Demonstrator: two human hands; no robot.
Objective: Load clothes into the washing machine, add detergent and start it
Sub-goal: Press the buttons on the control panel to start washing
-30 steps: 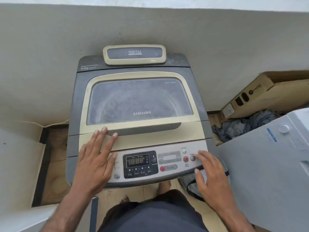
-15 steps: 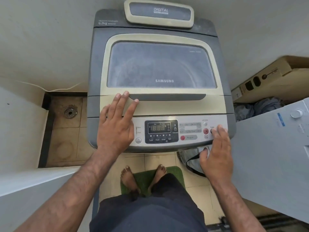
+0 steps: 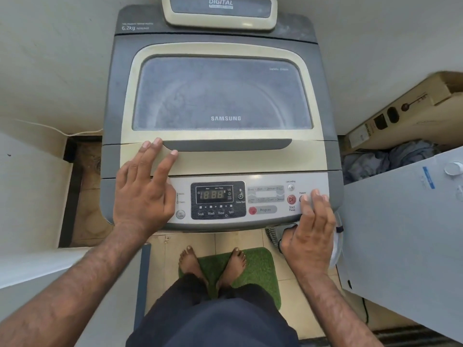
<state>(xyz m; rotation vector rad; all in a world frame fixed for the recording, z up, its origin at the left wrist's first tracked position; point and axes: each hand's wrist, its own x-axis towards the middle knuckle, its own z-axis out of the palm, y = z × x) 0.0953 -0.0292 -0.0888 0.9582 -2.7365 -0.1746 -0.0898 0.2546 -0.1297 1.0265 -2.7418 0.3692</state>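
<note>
A grey and cream top-loading washing machine (image 3: 115, 96) stands in front of me with its glass lid (image 3: 220, 96) closed. My left hand (image 3: 144, 186) lies flat on the lid's front edge, fingertips by the left end of the grey handle recess (image 3: 226, 145). My right hand (image 3: 309, 229) rests with straight fingers on the right end of the control panel (image 3: 265, 196), fingertips over the power button beside the red start/pause button (image 3: 291, 199). The display (image 3: 214, 194) shows 1888. A pile of blue-grey clothes (image 3: 385, 160) lies to the machine's right.
A white appliance (image 3: 406, 234) stands close on the right, a cardboard box (image 3: 406, 113) behind it. A floor drain recess (image 3: 85, 186) lies left of the machine. My bare feet stand on a green mat (image 3: 258, 269). A mesh bag (image 3: 274, 234) hangs below the panel.
The view has come closer and tilted down over the machine. My right hand's fingertips have shifted onto the power button area. My left hand stays on the lid's front edge.
</note>
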